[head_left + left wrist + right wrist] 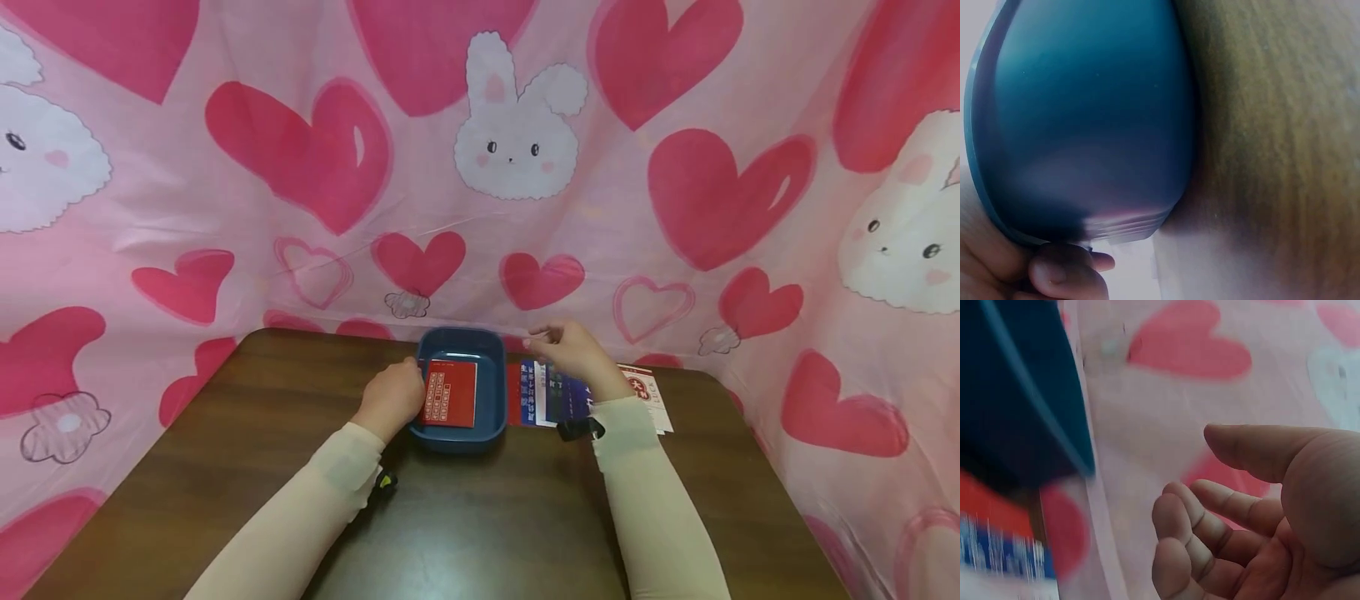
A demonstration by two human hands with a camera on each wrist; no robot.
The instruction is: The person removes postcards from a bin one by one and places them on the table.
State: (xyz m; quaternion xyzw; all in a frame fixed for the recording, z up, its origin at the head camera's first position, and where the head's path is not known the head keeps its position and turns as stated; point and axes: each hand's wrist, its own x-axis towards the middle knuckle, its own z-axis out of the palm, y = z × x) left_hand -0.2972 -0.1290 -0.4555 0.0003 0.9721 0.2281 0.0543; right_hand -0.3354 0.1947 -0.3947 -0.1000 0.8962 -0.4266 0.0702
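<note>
Resting near the far edge of the dark wooden table (480, 517), a blue tray (491, 367) is seen with a red card (450, 393) lying flat inside it; rows of small white marks are printed on the card. The tray's left side is gripped by the left hand (392, 398). In the left wrist view the fingers (1063, 275) are curled under the tray's rim, and the tray's outer wall fills most of that frame, with wood grain beside it.

The right hand (573, 354) is held just above the table to the right of the tray, over a fanned row of printed cards (543, 396). These cards lie on the table just beside the tray; red, blue and white faces are noted, and a white card with a red emblem (647, 392) lies at the right end of the row. In the right wrist view the fingers (1197, 519) are loosely curled toward the palm and the thumb is extended; nothing is held between them. The tray's blurred corner and part of a blue-and-red card are recorded at the left of that frame.

Beige sleeves (645, 492) cover both forearms, with a dark strap at each wrist. A pink cloth backdrop (300, 208) printed with red hearts and white rabbits is hung behind and around the table.
</note>
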